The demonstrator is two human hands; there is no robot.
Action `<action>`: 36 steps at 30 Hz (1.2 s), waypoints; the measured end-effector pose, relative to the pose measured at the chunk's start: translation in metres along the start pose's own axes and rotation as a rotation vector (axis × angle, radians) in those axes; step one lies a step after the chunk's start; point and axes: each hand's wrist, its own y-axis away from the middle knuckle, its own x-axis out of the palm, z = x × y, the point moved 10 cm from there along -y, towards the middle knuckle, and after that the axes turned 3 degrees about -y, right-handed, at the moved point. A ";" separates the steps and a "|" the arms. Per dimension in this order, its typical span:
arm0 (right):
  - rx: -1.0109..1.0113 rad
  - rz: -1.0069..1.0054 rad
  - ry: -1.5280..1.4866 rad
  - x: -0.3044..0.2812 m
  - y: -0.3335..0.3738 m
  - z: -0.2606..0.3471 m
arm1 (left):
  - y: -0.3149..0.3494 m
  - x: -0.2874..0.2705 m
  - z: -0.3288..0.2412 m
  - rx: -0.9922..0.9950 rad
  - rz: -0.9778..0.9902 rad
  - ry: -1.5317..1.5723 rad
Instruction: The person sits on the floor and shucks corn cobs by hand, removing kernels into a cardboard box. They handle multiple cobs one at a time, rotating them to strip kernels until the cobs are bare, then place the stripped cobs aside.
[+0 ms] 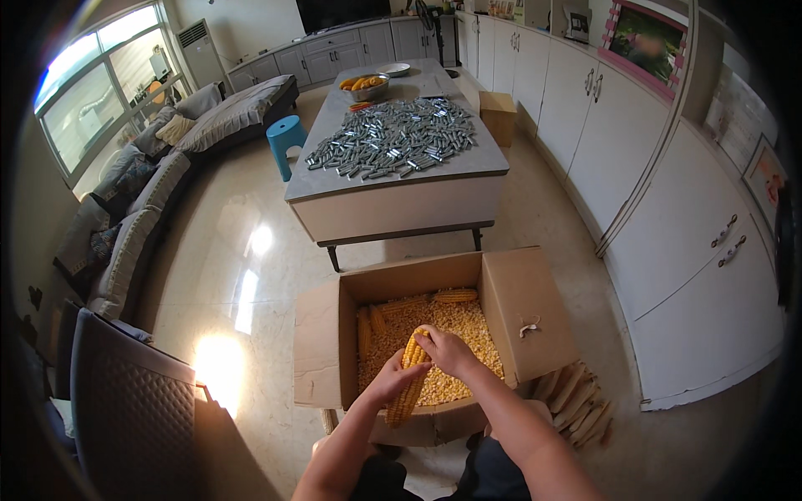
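At the lower centre of the frame, our left hand (391,379) wraps the middle of the cob (403,404) while our right hand (449,351) clasps its upper end. The cob slants over the box (539,305), its lower end overlapping the near edge; were our left grip to slacken, we think it could slip, and anything shed there might land outside. Beyond, loose kernels (468,342) cover the bottom, with more cobs (455,296) at the far side. The table (388,188), upper centre, bears metal cylinders (393,138).
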 end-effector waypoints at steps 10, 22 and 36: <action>-0.059 -0.159 -0.104 -0.014 0.007 0.016 | 0.002 -0.008 0.001 -0.020 -0.072 0.063; 0.002 -0.063 -0.236 -0.003 -0.002 0.002 | 0.000 -0.008 0.000 -0.030 -0.073 0.108; -0.035 -0.104 -0.315 -0.002 0.000 0.005 | 0.001 -0.009 -0.001 -0.023 -0.086 0.164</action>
